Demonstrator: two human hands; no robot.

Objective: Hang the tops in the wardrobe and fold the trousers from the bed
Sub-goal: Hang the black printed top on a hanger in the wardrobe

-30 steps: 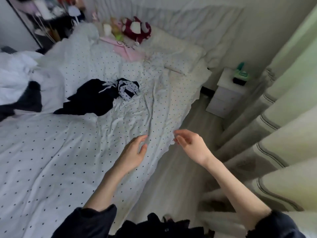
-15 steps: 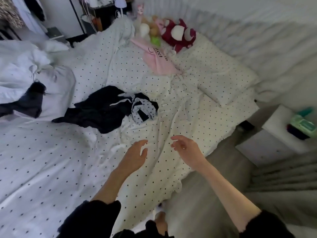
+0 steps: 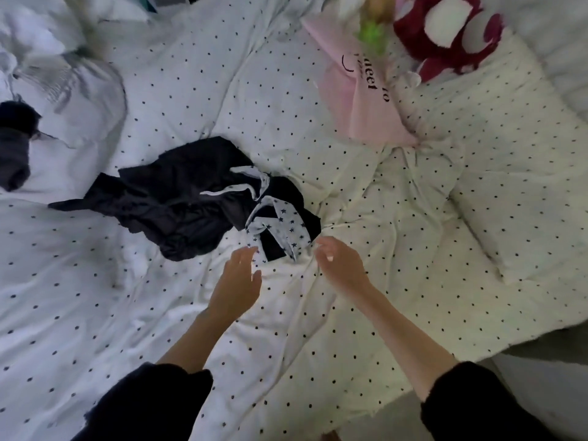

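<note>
Both hands reach over the bed [image 3: 366, 313] toward a crumpled dark garment [image 3: 178, 198] lying mid-mattress on the polka-dot duvet. Left hand [image 3: 237, 286]: fingers extended and relaxed, holding nothing, fingertips just short of the garment's star-print trim [image 3: 280, 229]. Right hand [image 3: 339, 265]: fingers loosely curled downward, empty, hovering just beside the same near edge. Judgement: hands flank the near end so as to take the piece from two sides and lift it clear; no contact yet. Cannot tell whether the garment is a top or trousers while it is bunched. Wardrobe not in view. Surroundings: a second dark item [image 3: 14, 148] on rumpled white bedding at far left; pink cloth with printed lettering [image 3: 359, 100] and a red-and-white plush toy [image 3: 445, 36] near the pillow [image 3: 515, 160], well apart from the hands. Nothing lies between hands and garment; duvet creases beneath could get caught up in the grasp.
</note>
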